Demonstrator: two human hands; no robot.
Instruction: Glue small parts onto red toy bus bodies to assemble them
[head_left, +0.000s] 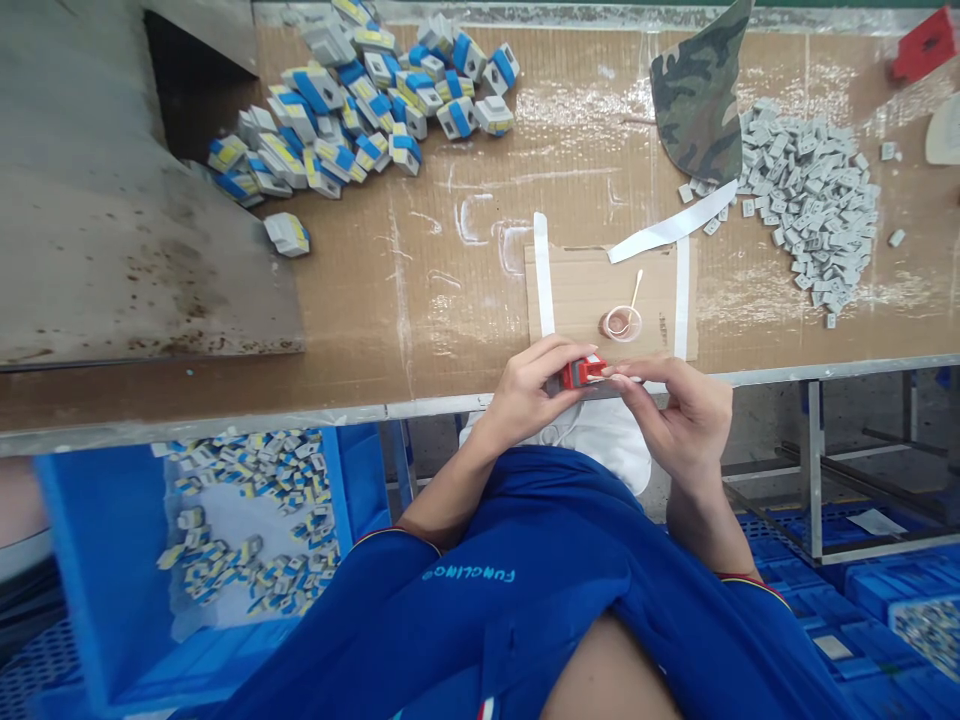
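My left hand (525, 388) grips a small red plastic part (582, 373) above the table's front edge. My right hand (679, 410) faces it, with the fingertips closed against the part's right end. Something thin and white shows by those fingertips, too small to name. Just beyond the hands lies a cardboard pad (592, 295) taped down with white tape (681, 310). On the pad stands a small transparent cup (622, 323) holding a white swab.
Blue-and-yellow blocks (352, 105) lie heaped at the far left, beside a grey metal slab (127, 210). Small grey parts (810, 205) lie piled at the right, by camouflage cloth (701, 90). A blue crate (247, 525) of parts sits below the table's metal edge (225, 418).
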